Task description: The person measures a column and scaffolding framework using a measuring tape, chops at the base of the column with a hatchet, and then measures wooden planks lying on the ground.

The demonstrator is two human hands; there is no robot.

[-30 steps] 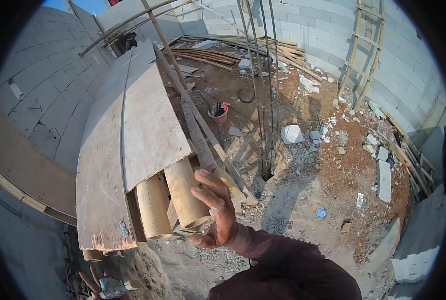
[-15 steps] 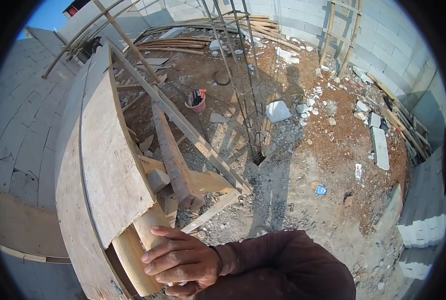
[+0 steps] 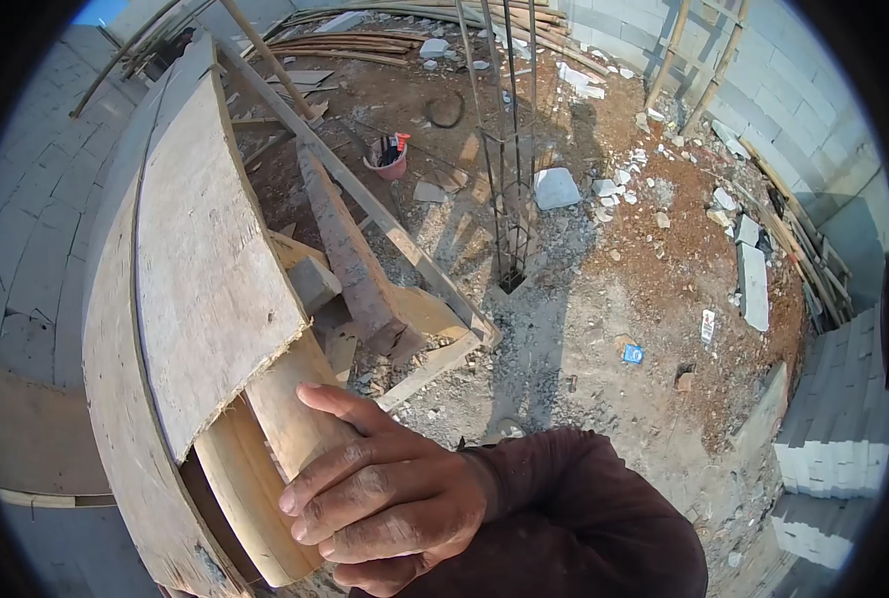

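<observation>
My right hand (image 3: 395,498), in a dark sleeve, is wrapped over the end of a thick bamboo pole (image 3: 290,409). Beside it on the left, a second bamboo pole (image 3: 245,498) sticks out from under a plywood sheet (image 3: 205,249). Another plywood sheet (image 3: 111,349) lies along the left side, with a narrow gap between the two. My left hand is out of view. Just right of the plywood, a rough timber beam (image 3: 350,254) and a wooden brace (image 3: 395,239) slope downward.
Vertical steel rebar (image 3: 504,149) rises from the ground ahead. Beyond the brace stands a pink bucket (image 3: 389,167) holding tools. Rubble and a white block (image 3: 556,188) lie on the dirt. A ladder (image 3: 672,60) leans on the block wall, and grey blocks (image 3: 833,419) are stacked at right.
My right hand has gone from raised with spread fingers to gripping the bamboo end. My left hand, low at the left a second ago, has dropped out of view. The view has shifted closer.
</observation>
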